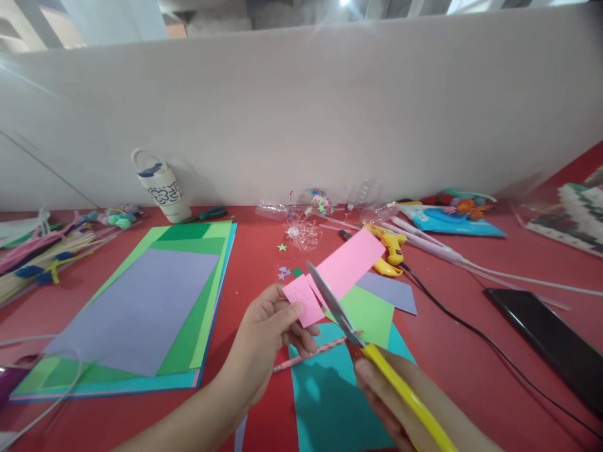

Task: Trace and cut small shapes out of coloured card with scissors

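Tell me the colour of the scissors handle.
The scissors handle is bright yellow, seen best in the head view, the only one here.

I've 2 hands [266, 333], 1 pr scissors [372, 353], 1 pencil [326, 347], 1 phone [546, 342], 1 tumbler [164, 193], 1 yellow glue gun [394, 246], 1 blue pkt [438, 220]; can't count stars [281, 247].

Near the white partition [301, 125] at the back of the red desk [257, 251], I see a white tumbler [163, 194] with a dark pattern and a carry loop, a small green-handled tool [213, 213] lying just beside it. Over to the right I have a yellow glue gun [394, 245], a black phone [541, 345] lying flat, and a blue packet [438, 220] with bright fuzzy pieces [470, 209] at its far edge. Bundled fuzzy stems [51, 245] lie at my far left.
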Tool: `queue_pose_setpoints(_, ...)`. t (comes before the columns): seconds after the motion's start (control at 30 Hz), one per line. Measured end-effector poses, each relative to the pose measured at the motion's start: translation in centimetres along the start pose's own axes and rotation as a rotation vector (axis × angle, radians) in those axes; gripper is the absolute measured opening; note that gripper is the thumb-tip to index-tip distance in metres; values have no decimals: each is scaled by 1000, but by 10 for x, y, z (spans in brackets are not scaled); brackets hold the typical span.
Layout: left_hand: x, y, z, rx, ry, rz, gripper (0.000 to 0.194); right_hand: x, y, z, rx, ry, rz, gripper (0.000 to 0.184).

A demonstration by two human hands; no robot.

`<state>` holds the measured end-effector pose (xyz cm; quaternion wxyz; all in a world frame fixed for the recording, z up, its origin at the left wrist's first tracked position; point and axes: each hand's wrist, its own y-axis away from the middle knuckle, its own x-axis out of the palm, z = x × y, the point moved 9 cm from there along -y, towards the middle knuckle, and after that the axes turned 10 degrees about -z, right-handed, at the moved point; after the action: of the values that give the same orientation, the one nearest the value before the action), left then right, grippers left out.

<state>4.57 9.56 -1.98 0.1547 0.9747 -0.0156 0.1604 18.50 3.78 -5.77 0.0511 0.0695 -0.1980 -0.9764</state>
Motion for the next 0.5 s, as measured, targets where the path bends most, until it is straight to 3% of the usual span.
queue_pose_setpoints(0.13,7,2,17,-98,-113,88,6,-6,-7,-3,74,-123,-21,53)
queue_pose_setpoints(0.3,17,8,26,-153,-183,202,10,-11,-16,28,-155,7,-103,41)
queue_pose_setpoints(0.5,25,16,24,-183,-224,284,13,-11,-22,48,-202,-55,-191,27)
